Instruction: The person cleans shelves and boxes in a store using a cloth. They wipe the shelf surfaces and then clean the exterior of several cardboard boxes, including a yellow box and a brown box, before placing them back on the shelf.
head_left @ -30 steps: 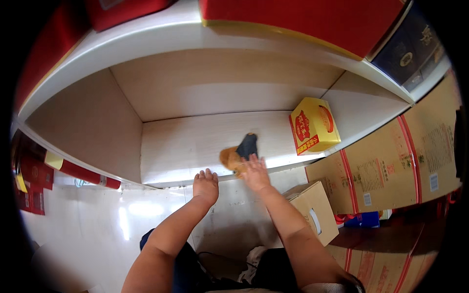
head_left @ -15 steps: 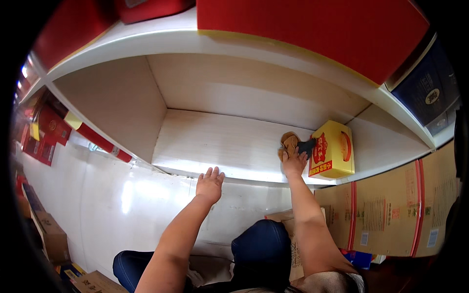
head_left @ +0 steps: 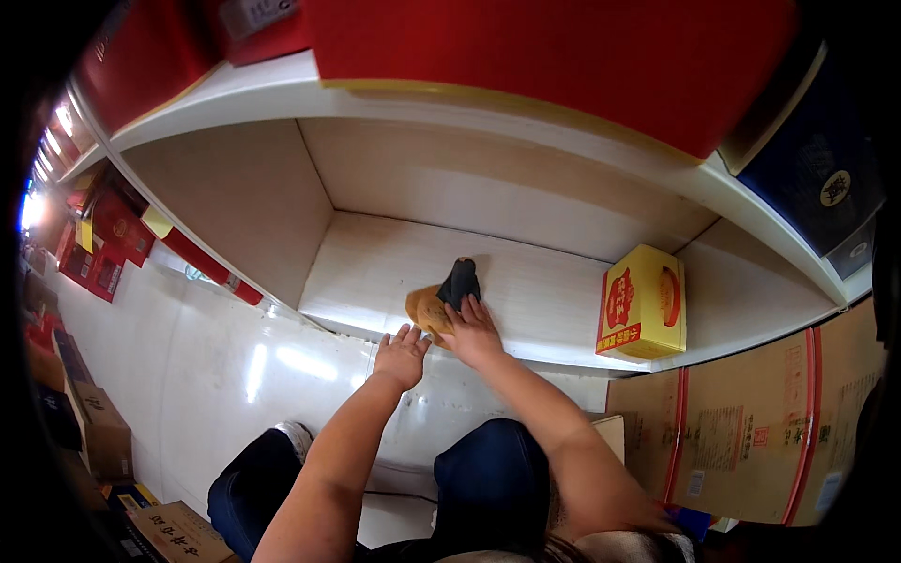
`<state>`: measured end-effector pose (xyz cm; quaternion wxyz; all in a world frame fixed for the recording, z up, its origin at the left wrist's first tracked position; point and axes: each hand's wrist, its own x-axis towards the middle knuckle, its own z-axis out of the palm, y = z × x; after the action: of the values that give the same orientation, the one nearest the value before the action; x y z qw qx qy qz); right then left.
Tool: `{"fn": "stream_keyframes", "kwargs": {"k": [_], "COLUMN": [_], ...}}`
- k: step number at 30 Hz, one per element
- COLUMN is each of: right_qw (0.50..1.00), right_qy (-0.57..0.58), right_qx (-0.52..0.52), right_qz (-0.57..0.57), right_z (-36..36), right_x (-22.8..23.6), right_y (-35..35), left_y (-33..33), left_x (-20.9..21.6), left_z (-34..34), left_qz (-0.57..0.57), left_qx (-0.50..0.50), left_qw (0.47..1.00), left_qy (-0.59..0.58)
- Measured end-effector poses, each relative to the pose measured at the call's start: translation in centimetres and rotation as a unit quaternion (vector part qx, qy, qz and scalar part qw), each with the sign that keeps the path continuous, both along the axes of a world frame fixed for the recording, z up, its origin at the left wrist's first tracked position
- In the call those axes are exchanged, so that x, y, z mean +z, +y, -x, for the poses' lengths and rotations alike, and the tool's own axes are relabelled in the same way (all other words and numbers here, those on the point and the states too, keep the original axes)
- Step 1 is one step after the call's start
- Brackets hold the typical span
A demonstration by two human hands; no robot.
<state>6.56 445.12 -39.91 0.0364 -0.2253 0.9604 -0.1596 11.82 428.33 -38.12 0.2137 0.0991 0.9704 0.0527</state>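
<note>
A crumpled cloth point(head_left: 457, 289), part tan and part dark grey, lies on the pale lower shelf point(head_left: 540, 296) near its front edge. My right hand point(head_left: 475, 334) has its fingers on the cloth and holds it against the board; its palm side is hidden. Close to its left, my left hand point(head_left: 402, 357) is at the shelf's front edge with fingers stretched out and nothing in it. A yellow and red carton point(head_left: 648, 305) stands upright at the shelf's right end, apart from both hands.
Overhead, the upper shelf point(head_left: 404, 105) carries large red boxes point(head_left: 544, 66) and a dark blue box point(head_left: 812, 178). Brown cartons point(head_left: 741, 422) with red bands stand at the right. More cartons point(head_left: 99, 422) line the left side of the shiny floor point(head_left: 225, 375).
My right hand has slid the cloth leftward along the shelf, away from the yellow carton and toward my left hand. My left hand has hardly moved.
</note>
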Motion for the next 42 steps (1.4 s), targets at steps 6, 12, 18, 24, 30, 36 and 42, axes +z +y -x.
{"fn": "stream_keyframes", "kwargs": {"k": [6, 12, 18, 24, 30, 36, 42], "right_qw": [0.995, 0.94, 0.958, 0.988, 0.997, 0.993, 0.982], "right_qy": [-0.002, -0.009, -0.06, -0.036, -0.019, -0.002, -0.025], "right_qx": [-0.075, -0.338, -0.262, -0.103, 0.035, 0.109, 0.165], "right_qz": [-0.058, -0.043, -0.098, -0.108, -0.065, -0.035, -0.087], "right_z": [-1.1, 2.5, 2.6, 1.4, -1.2, -1.5, -1.5], "right_x": [-0.6, -1.7, 0.1, -0.2, 0.3, -0.9, 0.2], "right_y": [9.6, 9.1, 2.8, -5.3, -19.3, -22.4, -10.1], "left_y": [-0.1, 0.1, -1.0, -3.0, -6.9, -9.1, -8.2], "left_x": [-0.2, -1.4, -3.1, -7.1, -10.4, -9.6, -8.4], "left_z": [-0.3, -1.3, -3.2, -5.6, -5.6, -4.5, -3.1], "left_qz": [-0.029, -0.089, -0.24, -0.387, -0.487, -0.562, -0.503], "left_qx": [0.006, 0.024, 0.141, 0.369, 0.556, 0.642, 0.551], "left_qw": [0.999, 0.994, 0.95, 0.813, 0.632, 0.481, 0.608], "left_qy": [0.012, 0.052, 0.143, 0.231, 0.23, 0.201, 0.271]}}
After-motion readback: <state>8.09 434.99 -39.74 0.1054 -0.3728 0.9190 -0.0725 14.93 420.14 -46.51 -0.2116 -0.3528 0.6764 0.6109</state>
